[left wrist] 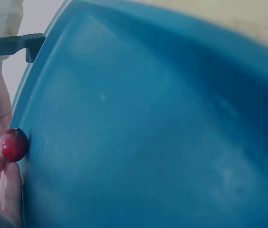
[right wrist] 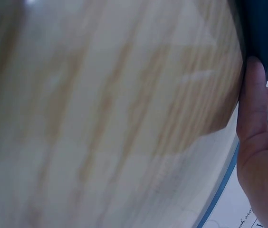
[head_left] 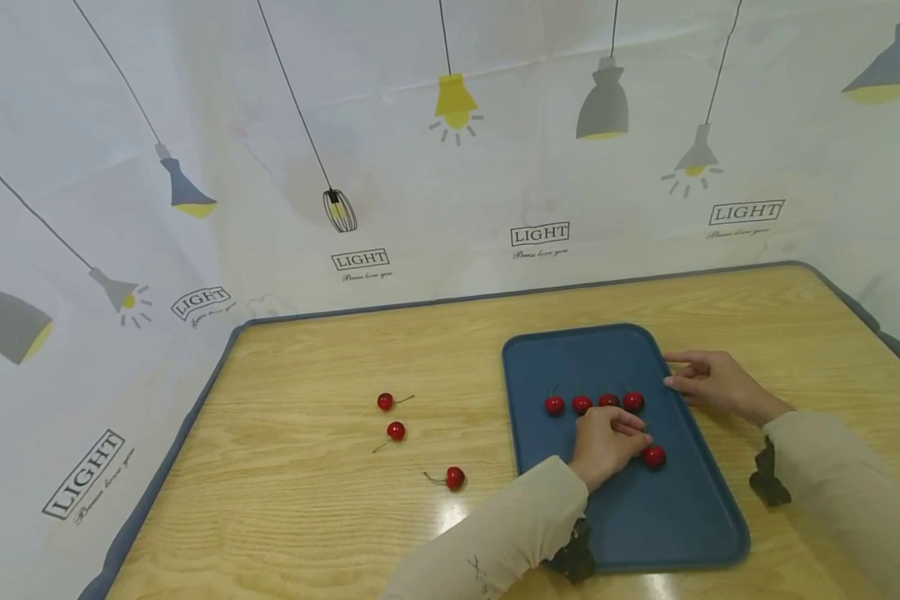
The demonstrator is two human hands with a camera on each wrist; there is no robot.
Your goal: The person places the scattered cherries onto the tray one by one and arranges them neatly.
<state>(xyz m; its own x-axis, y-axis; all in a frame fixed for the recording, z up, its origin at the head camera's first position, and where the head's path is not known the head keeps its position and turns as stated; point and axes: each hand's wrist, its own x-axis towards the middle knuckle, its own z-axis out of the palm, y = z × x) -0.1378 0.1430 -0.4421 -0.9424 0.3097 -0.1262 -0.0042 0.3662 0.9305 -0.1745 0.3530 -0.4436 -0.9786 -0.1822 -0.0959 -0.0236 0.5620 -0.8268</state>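
Note:
My left hand [head_left: 607, 442] is over the blue tray [head_left: 622, 525], its thumb and fingertips pinching at a red cherry [head_left: 653, 457] by its stem end. In the left wrist view that cherry [left wrist: 14, 145] sits low against the tray surface [left wrist: 124, 128], right at the fingertips. My right hand [head_left: 723, 387] is at the tray's right edge, thumb and fingertips touching the rim with fairly straight fingers. The right wrist view shows its thumb [right wrist: 254, 102] against the tray's side [right wrist: 262, 33]. Just beyond my left hand, several cherries [head_left: 554, 406] lie in a row, stems pointing away.
Three more cherries lie on the wooden table [head_left: 285, 475] left of the tray: one at the back [head_left: 386, 402], a middle one [head_left: 396, 431] and a nearer one [head_left: 455, 478]. A white cloth printed with lamps [head_left: 390, 150] surrounds the table's far and side edges.

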